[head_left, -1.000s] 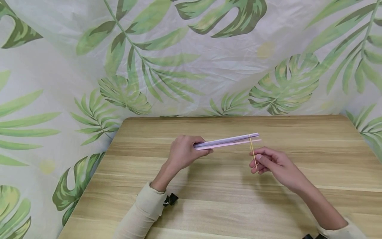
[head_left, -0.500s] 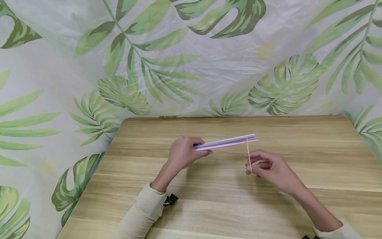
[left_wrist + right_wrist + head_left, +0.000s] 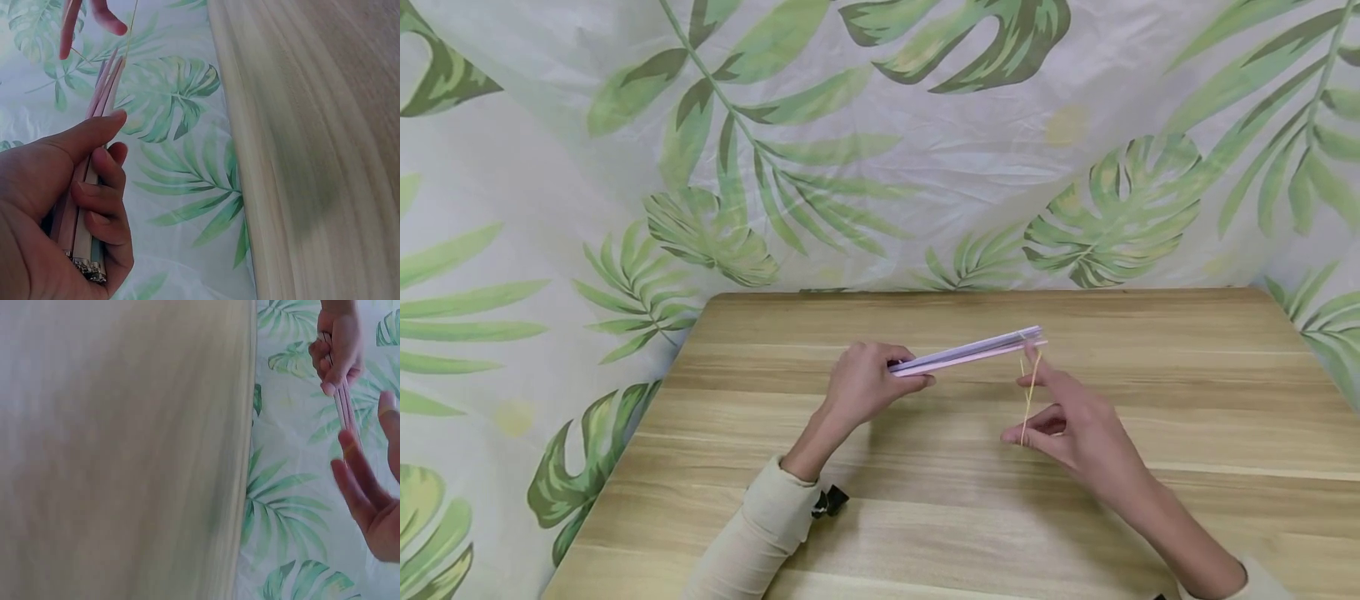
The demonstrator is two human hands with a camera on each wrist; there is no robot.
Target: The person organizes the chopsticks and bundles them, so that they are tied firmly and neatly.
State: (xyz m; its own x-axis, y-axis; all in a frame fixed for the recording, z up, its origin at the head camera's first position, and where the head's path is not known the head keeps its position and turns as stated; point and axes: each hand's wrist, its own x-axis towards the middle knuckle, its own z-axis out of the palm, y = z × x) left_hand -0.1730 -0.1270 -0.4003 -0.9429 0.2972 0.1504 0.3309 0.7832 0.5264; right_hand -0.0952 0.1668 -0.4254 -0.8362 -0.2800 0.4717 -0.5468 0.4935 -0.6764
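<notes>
Above the tabletop [image 3: 955, 508], I had the left hand [image 3: 861, 383] gripping a bundle of pencils [image 3: 958, 352], identified as such by the metal-looking ends visible at the palm in the left wrist view. Its fingers and thumb were curled round the shafts. The right hand [image 3: 1097, 425] was just beside the free ends, thumb and forefinger spread rather than clenched, with a yellow rubber band [image 3: 1028, 400] stretched between them. Strands led toward the free ends; I could not tell whether the loop encircled every pencil.

Orientation: the long axis ran crosswise from the left hand toward the right, rising slightly in the head view. Free ends pointed to the person's right and fanned a little apart.

Procedure, as I judged it: the left grip needed to be firm and steady. The loop had to be spread wide enough to clear all free ends, passed along the axis, and released gradually, lest it snap off or miss a pencil.

Farther out, I noted the left sleeve [image 3: 760, 521], a black fitting [image 3: 830, 502] beside its cuff, and, behind the tabletop, a leaf-printed cloth [image 3: 977, 175].
</notes>
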